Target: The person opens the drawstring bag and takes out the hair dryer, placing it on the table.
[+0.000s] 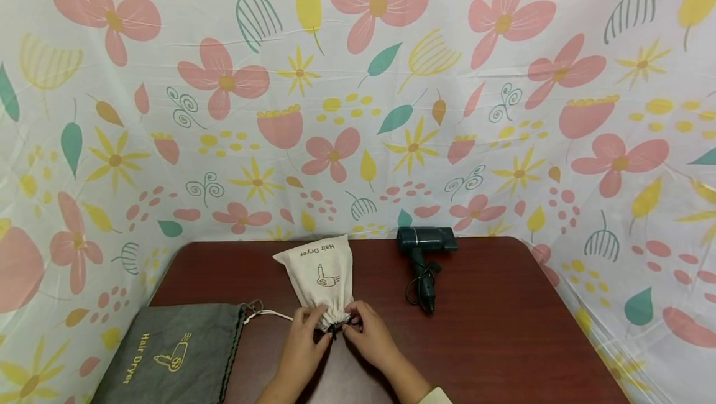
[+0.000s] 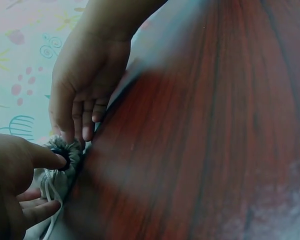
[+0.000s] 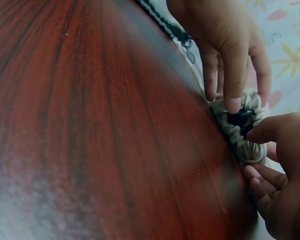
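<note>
A cream drawstring bag (image 1: 320, 267) printed "Hair Dryer" lies on the table, its gathered mouth toward me. My left hand (image 1: 301, 345) grips the left side of the mouth, its thumb against something dark (image 3: 240, 118) inside the opening. On the other side my right hand (image 1: 371, 335) pinches the ruffled rim, thumb at the opening and fingers beneath. What the dark thing is cannot be told. A white drawstring (image 2: 52, 200) hangs from the mouth below the left hand. The bag's body looks filled out near the mouth and flat at its far end.
A dark green hair dryer (image 1: 426, 240) with its cord bundled round the handle lies at the back right of the reddish-brown table (image 1: 492, 329). A grey drawstring bag (image 1: 207, 342), also printed "Hair Dryer", lies flat at the left. Floral cloth (image 1: 414, 192) hangs behind and beside the table.
</note>
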A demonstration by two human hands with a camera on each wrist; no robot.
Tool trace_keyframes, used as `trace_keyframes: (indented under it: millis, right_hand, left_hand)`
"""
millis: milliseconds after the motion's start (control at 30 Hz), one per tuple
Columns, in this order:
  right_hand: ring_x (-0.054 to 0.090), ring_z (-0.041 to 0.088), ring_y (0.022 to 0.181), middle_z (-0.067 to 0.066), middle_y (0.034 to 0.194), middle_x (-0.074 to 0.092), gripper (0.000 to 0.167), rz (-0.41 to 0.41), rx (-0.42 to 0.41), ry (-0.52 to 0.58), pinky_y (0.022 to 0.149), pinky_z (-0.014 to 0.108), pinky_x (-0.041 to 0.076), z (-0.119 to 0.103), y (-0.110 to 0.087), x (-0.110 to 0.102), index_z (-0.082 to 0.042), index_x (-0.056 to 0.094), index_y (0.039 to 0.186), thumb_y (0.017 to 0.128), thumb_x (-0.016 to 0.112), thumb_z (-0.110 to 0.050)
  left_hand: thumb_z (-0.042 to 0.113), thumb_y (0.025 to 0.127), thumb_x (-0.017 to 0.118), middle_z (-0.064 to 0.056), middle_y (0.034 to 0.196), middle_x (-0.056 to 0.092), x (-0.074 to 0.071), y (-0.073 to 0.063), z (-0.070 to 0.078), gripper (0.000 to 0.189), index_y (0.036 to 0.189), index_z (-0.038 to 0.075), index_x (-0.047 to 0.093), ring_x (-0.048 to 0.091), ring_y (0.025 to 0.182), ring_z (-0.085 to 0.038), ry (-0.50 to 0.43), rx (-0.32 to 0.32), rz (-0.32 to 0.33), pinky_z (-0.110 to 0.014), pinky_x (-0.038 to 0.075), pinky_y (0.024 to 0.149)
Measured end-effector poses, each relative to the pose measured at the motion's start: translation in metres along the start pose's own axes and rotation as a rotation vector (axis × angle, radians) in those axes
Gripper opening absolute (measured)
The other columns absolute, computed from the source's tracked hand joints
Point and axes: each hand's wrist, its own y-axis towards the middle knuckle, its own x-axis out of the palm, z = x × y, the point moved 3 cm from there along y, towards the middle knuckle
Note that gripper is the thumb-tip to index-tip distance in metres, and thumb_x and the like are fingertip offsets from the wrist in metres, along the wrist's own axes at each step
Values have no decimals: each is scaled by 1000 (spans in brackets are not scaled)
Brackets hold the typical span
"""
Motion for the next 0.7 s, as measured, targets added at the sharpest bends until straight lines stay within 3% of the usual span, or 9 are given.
trace_keyframes:
  millis: [367, 700]
  right_hand:
    - [62, 19, 92, 1, 103, 63, 31, 50, 2, -12, 72, 22, 46, 3, 2, 5, -17, 59, 112, 87, 77, -19]
    - [62, 14, 87, -1, 100, 64, 29, 113, 7, -39, 73, 23, 47, 4, 4, 7, -18, 60, 106, 84, 78, -16]
  left_hand:
    - [8, 77, 86, -9, 116, 55, 3, 1, -1, 60, 132, 16, 65, 65, 100, -22, -25, -22, -20, -39, 56, 82]
    - [7, 79, 84, -10, 121, 58, 5, -1, -2, 60, 135, 16, 64, 65, 102, -20, -40, 28, 16, -37, 56, 80]
